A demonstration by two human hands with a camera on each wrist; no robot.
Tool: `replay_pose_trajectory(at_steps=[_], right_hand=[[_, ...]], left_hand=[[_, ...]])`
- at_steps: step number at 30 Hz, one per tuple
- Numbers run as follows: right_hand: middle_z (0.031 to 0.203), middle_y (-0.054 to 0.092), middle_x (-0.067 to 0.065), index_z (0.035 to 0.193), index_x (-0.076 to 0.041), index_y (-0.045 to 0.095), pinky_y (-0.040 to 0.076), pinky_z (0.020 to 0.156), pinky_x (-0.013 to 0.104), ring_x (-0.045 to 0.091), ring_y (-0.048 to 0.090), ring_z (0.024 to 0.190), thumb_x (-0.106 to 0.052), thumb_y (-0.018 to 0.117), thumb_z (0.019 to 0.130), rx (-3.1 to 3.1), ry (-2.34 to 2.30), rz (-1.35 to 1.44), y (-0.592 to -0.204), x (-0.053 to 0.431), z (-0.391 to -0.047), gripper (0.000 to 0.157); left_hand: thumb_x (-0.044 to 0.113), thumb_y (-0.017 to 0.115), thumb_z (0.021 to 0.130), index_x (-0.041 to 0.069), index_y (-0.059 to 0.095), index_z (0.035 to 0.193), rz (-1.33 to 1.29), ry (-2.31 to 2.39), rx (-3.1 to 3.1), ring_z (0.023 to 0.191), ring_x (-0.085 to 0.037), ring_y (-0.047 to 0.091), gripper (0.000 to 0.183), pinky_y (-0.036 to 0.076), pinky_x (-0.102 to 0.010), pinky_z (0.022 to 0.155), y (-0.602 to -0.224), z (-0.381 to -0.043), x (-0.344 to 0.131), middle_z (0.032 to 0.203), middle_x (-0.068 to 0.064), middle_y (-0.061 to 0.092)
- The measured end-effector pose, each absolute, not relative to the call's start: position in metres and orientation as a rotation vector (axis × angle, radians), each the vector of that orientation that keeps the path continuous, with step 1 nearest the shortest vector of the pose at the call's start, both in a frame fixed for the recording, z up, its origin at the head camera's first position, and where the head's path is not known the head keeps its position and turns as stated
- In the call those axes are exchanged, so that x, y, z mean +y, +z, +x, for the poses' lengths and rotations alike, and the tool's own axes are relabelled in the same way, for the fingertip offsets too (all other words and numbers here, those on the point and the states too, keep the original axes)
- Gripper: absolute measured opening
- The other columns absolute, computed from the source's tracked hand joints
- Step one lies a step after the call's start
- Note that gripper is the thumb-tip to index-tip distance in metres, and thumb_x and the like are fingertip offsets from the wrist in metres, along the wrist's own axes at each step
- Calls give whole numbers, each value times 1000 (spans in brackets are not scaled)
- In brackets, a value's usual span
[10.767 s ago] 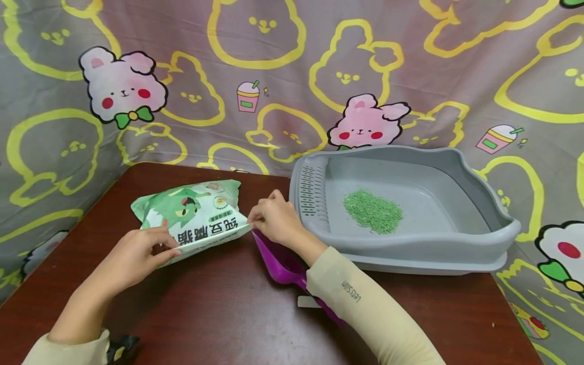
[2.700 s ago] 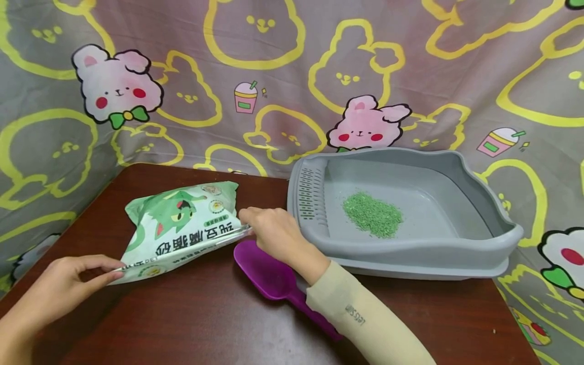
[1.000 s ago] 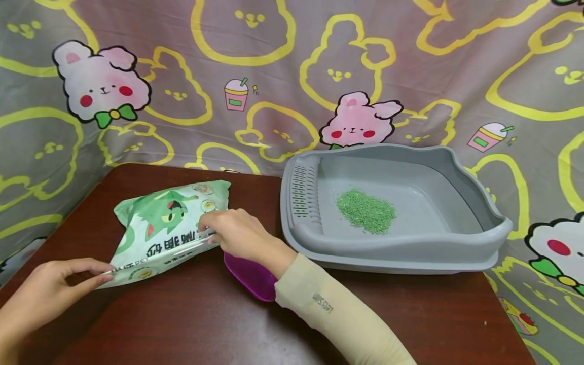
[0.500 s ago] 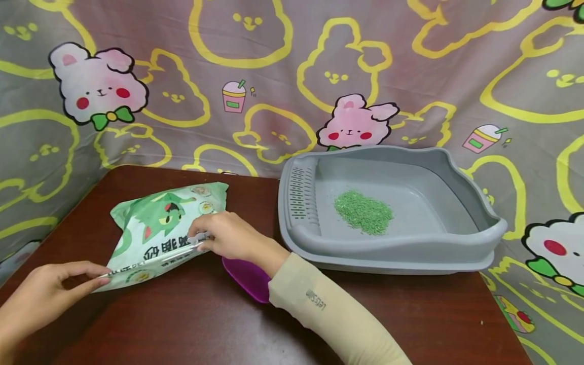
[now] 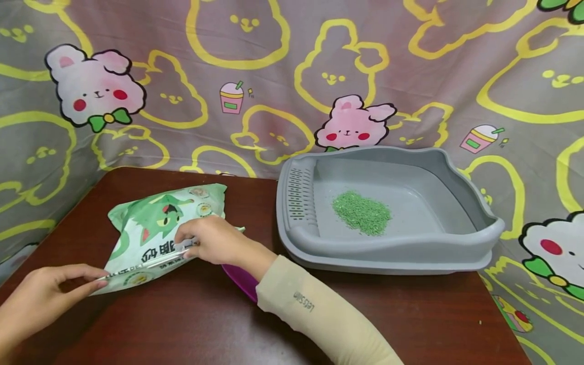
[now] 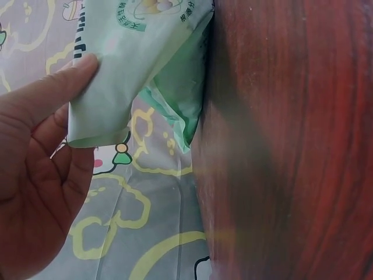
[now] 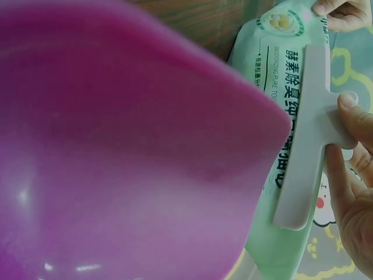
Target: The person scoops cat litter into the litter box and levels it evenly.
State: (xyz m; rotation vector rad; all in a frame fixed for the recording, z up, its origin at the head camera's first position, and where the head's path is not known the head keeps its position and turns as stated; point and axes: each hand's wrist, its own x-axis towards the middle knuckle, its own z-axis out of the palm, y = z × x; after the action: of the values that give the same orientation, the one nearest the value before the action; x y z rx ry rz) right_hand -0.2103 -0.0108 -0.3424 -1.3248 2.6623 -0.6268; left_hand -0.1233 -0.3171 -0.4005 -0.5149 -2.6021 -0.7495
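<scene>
A green-and-white cat litter bag (image 5: 150,223) lies on the table with its folded top edge toward me. My left hand (image 5: 50,296) pinches the left corner of that edge, thumb above and fingers below in the left wrist view (image 6: 41,163). With thumb and fingers, my right hand (image 5: 214,241) pinches the tab of a light grey bag clip (image 7: 309,140), whose long bar lies along the bag's edge. In the head view the clip is mostly hidden by the hand. Under the right forearm sits a purple scoop (image 5: 242,281), partly covered.
A grey litter box (image 5: 388,248) with a slotted step stands on the right of the brown table (image 5: 182,324). Green litter pellets (image 5: 362,213) form a patch on its floor. A patterned cloth (image 5: 269,61) hangs behind the table.
My right hand has slid the clip leftward along the bag's edge, from its right end toward the middle. My left hand earlier moved out to the left corner and keeps its pinch there.
</scene>
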Motion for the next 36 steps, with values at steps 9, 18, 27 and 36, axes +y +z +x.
replay_pose_trajectory(at_steps=[9,18,27,36], right_hand=[[104,73,-17,109,-24,74,42,79,8,-4,61,90,-25,77,88,2683,-589,-1297,-344,-21,-210,22],[105,72,-18,109,-25,75,42,79,8,-4,59,90,-26,77,89,2699,-566,-1280,-344,-25,-210,21],[107,72,-16,111,-23,74,41,77,7,-4,59,87,-25,77,88,2679,-604,-1322,-346,-29,-212,23],[101,73,-16,110,-22,74,39,75,6,-5,55,79,-26,76,89,2650,-656,-1288,-351,-29,-213,21]], left_hand=[[0,89,61,27,76,80,-572,-804,-2549,80,27,51,36,37,0,66,-401,-124,-319,85,38,62],[-3,89,57,26,76,80,-605,-816,-2517,80,25,52,38,39,0,65,-404,-124,-320,84,34,63],[-5,88,58,25,77,80,-615,-846,-2506,79,24,54,39,40,-1,64,-403,-126,-321,85,34,64],[-1,87,66,26,76,80,-522,-871,-2636,74,20,52,32,37,-1,63,-404,-126,-323,81,31,64]])
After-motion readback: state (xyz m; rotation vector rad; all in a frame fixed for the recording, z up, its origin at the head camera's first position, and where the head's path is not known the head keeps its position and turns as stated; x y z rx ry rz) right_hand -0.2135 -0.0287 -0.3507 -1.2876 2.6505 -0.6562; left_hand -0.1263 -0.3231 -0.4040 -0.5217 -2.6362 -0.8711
